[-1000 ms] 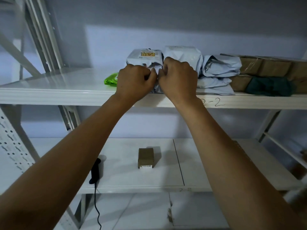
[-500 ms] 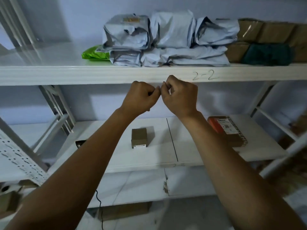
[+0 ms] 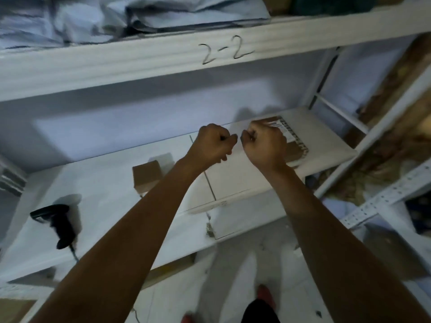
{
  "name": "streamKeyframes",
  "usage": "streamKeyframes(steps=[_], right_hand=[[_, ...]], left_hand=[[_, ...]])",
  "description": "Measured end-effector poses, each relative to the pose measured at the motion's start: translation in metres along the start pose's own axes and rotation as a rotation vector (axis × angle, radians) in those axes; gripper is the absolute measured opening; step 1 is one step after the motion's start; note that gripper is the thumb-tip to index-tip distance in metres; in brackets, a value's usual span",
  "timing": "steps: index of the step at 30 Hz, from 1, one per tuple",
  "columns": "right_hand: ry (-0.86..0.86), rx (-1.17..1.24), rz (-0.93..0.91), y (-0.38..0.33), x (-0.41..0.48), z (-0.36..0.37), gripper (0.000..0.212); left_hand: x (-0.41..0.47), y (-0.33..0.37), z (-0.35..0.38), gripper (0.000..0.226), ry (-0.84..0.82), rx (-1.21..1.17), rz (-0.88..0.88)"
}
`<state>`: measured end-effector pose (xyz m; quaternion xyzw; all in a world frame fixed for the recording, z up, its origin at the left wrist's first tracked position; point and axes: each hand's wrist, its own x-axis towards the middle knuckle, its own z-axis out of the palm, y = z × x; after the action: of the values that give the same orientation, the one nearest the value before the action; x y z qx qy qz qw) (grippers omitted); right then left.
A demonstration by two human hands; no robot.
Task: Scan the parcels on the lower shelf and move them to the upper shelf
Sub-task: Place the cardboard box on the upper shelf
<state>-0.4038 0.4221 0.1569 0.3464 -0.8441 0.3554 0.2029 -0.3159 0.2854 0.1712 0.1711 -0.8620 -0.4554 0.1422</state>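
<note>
L hand (image 3: 213, 145) & R hand (image 3: 264, 146), fingers curled on nothing, hover by labelled parcel (image 3: 295, 146) at 2 o'clock, prob. next pick; scanner (image 3: 58, 220) at 8.

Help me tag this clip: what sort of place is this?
Likely a parcel storeroom: metal shelving hand-marked 2-2, grey mailer bags stacked above, a barcode scanner and labelled box below.
</note>
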Motion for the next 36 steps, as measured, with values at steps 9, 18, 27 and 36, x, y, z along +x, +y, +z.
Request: streamKeyframes(steps=[9,18,27,36], right_hand=[[-0.379,-0.101,0.511,0.175,0.042,-0.018,0.035],[-0.629,0.019,0.721,0.275,0.043,-0.003,0.047],[-0.549,0.180,0.621,0.299,0.004,0.013,0.033],[-0.397,0.416,0.693,0.293,-0.020,0.013,0.043]], left_hand=[[0.089,0.012,0.139,0.021,-0.059,-0.063,-0.297],[0.121,0.031,0.229,0.030,-0.088,-0.145,-0.613],[0.127,-0.006,0.273,0.022,0.118,-0.184,-0.714],[0.099,-0.024,0.279,0.031,0.320,-0.461,-0.715]])
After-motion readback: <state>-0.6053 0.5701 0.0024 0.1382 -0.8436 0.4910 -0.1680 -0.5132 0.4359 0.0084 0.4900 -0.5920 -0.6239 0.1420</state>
